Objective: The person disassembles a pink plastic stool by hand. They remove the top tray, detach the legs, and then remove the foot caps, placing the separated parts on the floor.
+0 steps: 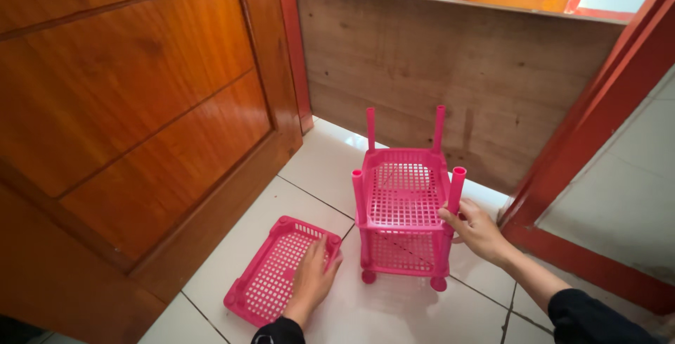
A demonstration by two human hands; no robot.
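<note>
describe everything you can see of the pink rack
The rack is bright pink, seemingly plastic, with two mesh-bottomed baskets stacked on corner tubes. Four tubes stick up open above the top basket. It stands upright on small round feet or wheels on the white tile floor, near a wooden panel. The right hand grips its front right tube. A loose matching tray lies flat beside it, apart from it, with the left hand resting on that tray.
</note>
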